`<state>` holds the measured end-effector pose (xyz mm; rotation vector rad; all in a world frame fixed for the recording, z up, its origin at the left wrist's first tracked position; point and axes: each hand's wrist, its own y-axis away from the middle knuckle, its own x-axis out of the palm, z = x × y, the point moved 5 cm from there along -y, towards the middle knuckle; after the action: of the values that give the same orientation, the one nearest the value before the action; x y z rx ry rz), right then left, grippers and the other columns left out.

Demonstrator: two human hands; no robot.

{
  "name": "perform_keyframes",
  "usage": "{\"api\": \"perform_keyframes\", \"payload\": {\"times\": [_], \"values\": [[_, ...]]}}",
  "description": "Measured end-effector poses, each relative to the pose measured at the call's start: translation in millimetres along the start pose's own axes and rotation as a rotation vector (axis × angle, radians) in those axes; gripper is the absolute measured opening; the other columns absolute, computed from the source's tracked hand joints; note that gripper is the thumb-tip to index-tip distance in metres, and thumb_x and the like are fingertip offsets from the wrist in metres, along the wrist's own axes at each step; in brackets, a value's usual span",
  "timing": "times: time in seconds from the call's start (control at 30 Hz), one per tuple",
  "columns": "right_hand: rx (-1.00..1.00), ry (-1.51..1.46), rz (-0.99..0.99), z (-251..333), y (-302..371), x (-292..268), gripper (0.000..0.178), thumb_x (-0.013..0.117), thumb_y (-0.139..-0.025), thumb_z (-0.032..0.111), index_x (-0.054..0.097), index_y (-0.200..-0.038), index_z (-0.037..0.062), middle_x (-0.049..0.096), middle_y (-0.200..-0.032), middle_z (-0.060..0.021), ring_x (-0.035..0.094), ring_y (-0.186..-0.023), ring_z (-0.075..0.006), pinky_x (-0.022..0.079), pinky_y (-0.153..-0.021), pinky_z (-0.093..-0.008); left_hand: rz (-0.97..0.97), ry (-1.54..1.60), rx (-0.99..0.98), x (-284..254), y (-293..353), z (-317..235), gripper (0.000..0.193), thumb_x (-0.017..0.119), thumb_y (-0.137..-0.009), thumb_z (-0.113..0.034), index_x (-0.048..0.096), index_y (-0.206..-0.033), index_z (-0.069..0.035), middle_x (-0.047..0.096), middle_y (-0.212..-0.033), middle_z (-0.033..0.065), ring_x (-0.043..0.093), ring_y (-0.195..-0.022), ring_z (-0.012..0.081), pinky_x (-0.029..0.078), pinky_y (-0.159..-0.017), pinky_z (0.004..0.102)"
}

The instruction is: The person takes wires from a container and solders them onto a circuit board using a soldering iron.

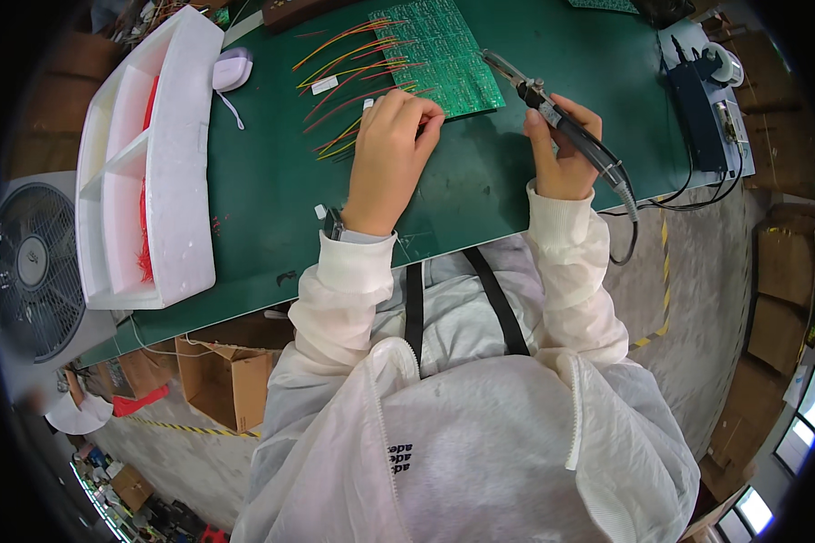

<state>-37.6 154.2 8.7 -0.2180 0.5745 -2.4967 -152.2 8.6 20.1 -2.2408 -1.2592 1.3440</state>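
Observation:
In my right hand [566,149] is a soldering iron [577,134] with a grey handle and a cable. Its metal tip points up and left, just off the right edge of a green circuit board panel [439,50]. Red and yellow wires [339,54] stick out in several bunches from the panel's left side. My left hand [394,154] is at the panel's near left corner, beside the lowest wires. Its fingers are pinched together, and they hide whatever is between them.
A white foam box [190,181] with compartments holding red wires stands at left, by a light purple mouse-shaped object [233,69]. A dark blue soldering station [697,109] with cables sits at right. A fan [34,258] and an open cardboard box [235,385] are beyond the green table [299,217].

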Motion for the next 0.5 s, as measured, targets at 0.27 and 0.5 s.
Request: {"api": "perform_keyframes", "payload": {"times": [0.27, 0.5], "values": [[-0.091, 0.124, 0.01, 8.7, 3.2, -4.9, 0.028, 0.069, -0.073, 0.009, 0.052, -0.093, -0.0015, 0.057, -0.081, -0.0075, 0.054, -0.069, -0.0111, 0.045, -0.064, -0.0218, -0.018, 0.126, -0.105, -3.7, -0.3, 4.0, 0.009, 0.065, -0.071, -0.001, 0.061, -0.079, 0.0, 0.057, -0.074, 0.0065, 0.055, -0.061, 0.0147, 0.043, -0.056, 0.0233], [0.015, 0.042, 0.024, 6.5, 6.7, -8.3, 0.029, 0.069, -0.072, 0.012, 0.052, -0.091, -0.0013, 0.057, -0.078, -0.0064, 0.053, -0.069, -0.0107, 0.044, -0.064, -0.022, -0.011, 0.107, -0.104, -2.0, -0.6, 6.1, 0.009, 0.064, -0.071, -0.001, 0.06, -0.079, 0.0, 0.056, -0.074, 0.0064, 0.055, -0.063, 0.0142, 0.043, -0.057, 0.0234]]}}
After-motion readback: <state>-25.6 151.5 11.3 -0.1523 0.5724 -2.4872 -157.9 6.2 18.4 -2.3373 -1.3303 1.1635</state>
